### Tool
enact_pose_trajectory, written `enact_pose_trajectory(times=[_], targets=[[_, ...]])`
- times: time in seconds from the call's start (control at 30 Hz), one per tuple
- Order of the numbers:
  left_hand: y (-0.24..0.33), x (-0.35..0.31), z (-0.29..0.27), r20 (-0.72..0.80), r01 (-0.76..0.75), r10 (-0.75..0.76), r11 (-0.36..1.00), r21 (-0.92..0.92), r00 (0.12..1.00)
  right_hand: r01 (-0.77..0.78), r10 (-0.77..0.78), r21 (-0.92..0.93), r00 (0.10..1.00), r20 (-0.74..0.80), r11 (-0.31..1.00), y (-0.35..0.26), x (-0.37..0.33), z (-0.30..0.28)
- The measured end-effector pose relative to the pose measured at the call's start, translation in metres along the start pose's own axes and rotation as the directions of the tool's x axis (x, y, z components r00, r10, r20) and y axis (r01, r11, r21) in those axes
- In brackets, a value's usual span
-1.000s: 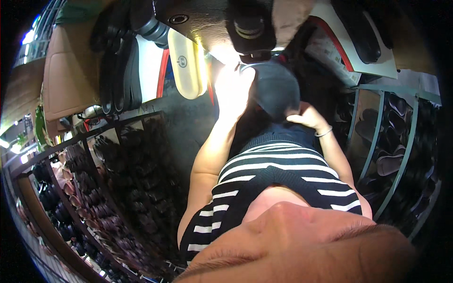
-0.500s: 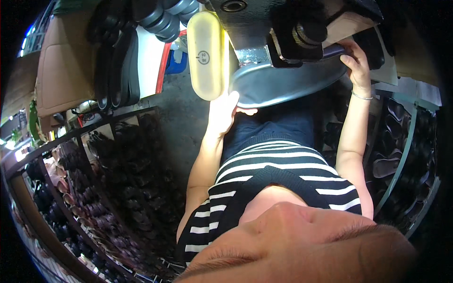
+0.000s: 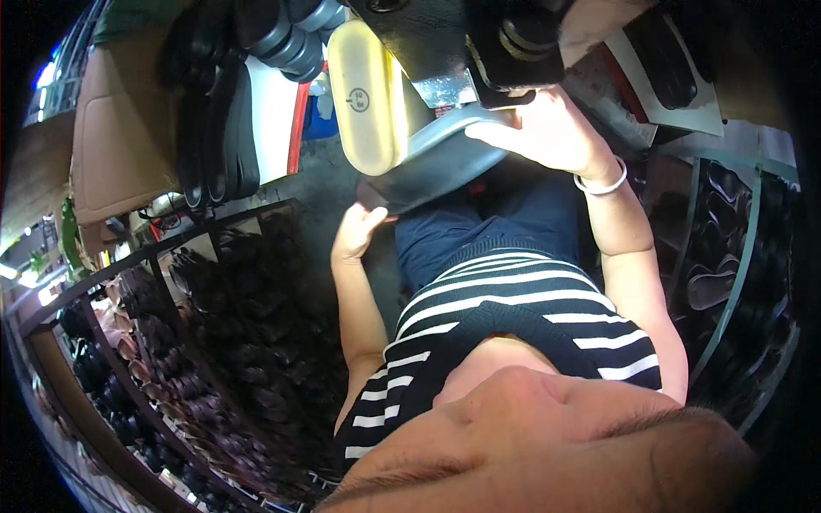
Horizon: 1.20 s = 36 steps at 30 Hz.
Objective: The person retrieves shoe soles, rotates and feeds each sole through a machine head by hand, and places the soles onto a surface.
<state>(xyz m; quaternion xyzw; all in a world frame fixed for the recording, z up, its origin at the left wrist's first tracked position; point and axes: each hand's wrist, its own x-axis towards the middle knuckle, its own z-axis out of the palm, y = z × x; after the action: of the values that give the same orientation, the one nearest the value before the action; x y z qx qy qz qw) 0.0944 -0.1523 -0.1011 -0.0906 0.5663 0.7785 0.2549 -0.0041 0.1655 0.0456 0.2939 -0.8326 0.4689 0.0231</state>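
A long black piece (image 3: 436, 171) with rounded ends, smooth and leather-like, hangs at a slant under the black machine head (image 3: 428, 43). My left hand (image 3: 361, 227) pinches its lower left end between thumb and fingers. On its right end, close beside the machine's metal parts (image 3: 446, 88), my right hand (image 3: 552, 132) is closed with the thumb along the near face. The piece's far edge passes behind these parts and my right fingers, so its contact with the machine is hidden. Touching or nearly touching its left side is a yellow-rimmed oblong block (image 3: 366, 103).
Black oblong pieces (image 3: 227, 137) and a tan panel (image 3: 124, 128) stand at the far left. Racks packed with dark items (image 3: 205, 299) line the left, with another rack (image 3: 718, 256) at right. A white board (image 3: 274, 120) with a red edge is near the machine.
The black piece has shifted left and tilted, its left end lower. My right hand has come left along it to the machine; my left hand has moved left and nearer to me.
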Motion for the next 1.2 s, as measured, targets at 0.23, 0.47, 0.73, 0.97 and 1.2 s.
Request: enact_pose_trajectory(times=[0.23,0.47,0.73,0.97,1.2], targets=[[0.054,0.048,0.117,0.246,-0.282,0.226,0.933,0.225,0.943,0.043,-0.058,-0.314,0.998,-0.039,0.948,0.003,0.004,0.011],[0.084,0.075,0.176,0.026,-0.452,0.474,0.819,0.355,0.88,-0.433,0.416,0.481,0.897,0.148,0.762,0.048,-0.091,0.036],[0.071,0.065,0.165,-0.106,-0.438,0.528,0.788,0.433,0.843,-0.67,0.647,0.214,0.742,0.176,0.71,0.11,-0.167,-0.058],[0.068,0.063,0.16,-0.1,-0.393,0.529,0.73,0.559,0.843,-0.256,0.305,0.246,0.933,-0.189,0.935,0.132,-0.094,-0.143],[0.053,0.055,0.1,-0.031,-0.552,0.552,0.832,-0.044,0.834,-0.218,0.268,0.287,0.952,-0.148,0.933,0.072,-0.036,-0.106]])
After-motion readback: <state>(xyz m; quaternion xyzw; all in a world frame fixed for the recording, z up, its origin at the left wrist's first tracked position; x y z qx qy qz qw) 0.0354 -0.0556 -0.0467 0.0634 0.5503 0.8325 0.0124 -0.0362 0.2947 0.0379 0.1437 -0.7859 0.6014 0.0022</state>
